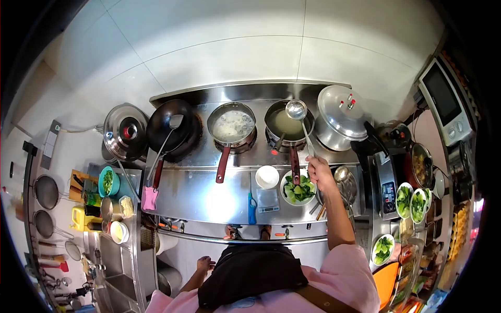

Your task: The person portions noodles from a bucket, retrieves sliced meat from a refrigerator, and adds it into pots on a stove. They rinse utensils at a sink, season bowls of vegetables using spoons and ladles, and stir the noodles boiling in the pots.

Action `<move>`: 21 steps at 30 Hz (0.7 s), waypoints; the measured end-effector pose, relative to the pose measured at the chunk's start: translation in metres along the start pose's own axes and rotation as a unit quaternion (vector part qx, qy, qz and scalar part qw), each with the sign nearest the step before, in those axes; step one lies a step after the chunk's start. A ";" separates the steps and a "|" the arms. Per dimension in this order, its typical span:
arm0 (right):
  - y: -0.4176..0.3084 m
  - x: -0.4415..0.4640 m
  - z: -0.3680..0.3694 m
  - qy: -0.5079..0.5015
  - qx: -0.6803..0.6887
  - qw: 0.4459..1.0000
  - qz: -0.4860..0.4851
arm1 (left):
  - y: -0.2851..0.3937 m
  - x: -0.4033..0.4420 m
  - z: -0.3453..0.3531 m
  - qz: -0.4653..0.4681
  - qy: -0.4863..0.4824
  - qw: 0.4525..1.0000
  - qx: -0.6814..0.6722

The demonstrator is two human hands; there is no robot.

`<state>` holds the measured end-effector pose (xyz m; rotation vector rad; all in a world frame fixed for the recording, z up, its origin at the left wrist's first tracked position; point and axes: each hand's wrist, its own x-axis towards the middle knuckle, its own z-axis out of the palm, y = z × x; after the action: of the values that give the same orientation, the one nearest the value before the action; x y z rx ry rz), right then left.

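Note:
My right hand (pixel 319 171) is closed round the handle of a metal ladle (pixel 296 109). The ladle's bowl is over the back part of a pan of pale liquid (pixel 286 125), whose dark red handle points toward me. Just left of my right hand is a white bowl of green leaves (pixel 299 189). Another pan (pixel 231 123) on the burner to the left holds whitish, lumpy contents. My left hand (pixel 205 264) hangs low beside the dark apron, in front of the counter, with fingers curled; whether it holds anything is too small to tell.
A black wok (pixel 170 128) with a spatula is at the left, a large pressure cooker (pixel 339 117) at the right. A small scale (pixel 268 200), white bowl (pixel 267 177) and blue lighter (pixel 252 206) lie mid-counter. Leafy bowls (pixel 383 249) stand at the right.

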<state>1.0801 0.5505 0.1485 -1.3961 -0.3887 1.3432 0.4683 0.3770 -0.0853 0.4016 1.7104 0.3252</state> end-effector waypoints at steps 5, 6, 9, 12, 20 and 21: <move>0.009 -0.044 -0.017 -0.030 0.023 0.999 0.009 | 0.022 -0.003 0.011 0.011 -0.021 0.998 0.053; 0.017 -0.053 -0.024 -0.027 0.008 1.000 0.004 | 0.025 0.000 0.013 0.013 -0.027 0.998 0.060; 0.048 -0.089 -0.048 0.003 0.047 0.999 -0.007 | 0.032 0.023 0.013 0.088 -0.079 0.984 0.135; 0.077 -0.137 -0.065 0.029 0.072 0.997 -0.018 | 0.044 0.043 0.015 0.059 -0.120 0.979 0.154; 0.181 -0.186 -0.088 0.170 0.071 0.983 -0.013 | 0.086 0.018 0.029 0.070 -0.116 0.977 0.164; 0.190 -0.182 -0.091 0.190 0.037 0.981 -0.014 | 0.084 0.020 0.027 0.074 -0.116 0.978 0.160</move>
<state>1.0204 0.2945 0.0556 -1.5387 -0.1024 1.0262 0.4985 0.4610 -0.0715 0.7749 1.5068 0.1028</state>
